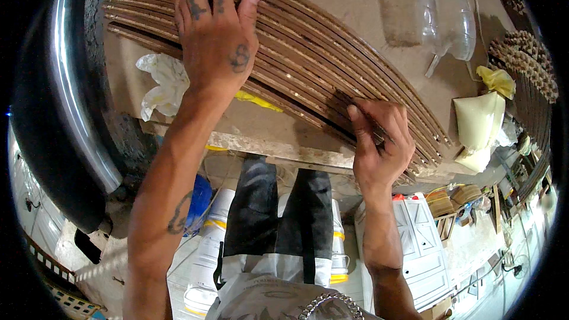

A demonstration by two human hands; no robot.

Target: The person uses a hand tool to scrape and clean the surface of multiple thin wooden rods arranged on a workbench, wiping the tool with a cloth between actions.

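Long, thin brown strips point(296, 59), wood-like with pale, rough edges, lie side by side across the worktop. My left hand point(216, 41) rests on their left part, fingers spread and palm down. Toward their right end, my right hand point(385, 136) is closed in a pinch against the strips nearest me. Something dark shows by its fingertips, but I cannot make out what it is. A crumpled white plastic piece point(163, 83) lies left of my left wrist. A yellow scrap point(259, 101) pokes out from beneath the strips.
A clear plastic bottle point(450, 18) lies at the back right, with a cream-coloured pouch point(479, 121) nearer. A stack of strip ends point(524, 65) stands at the far right. On the left runs a shiny metal roller point(80, 83). White buckets point(207, 255) stand below.
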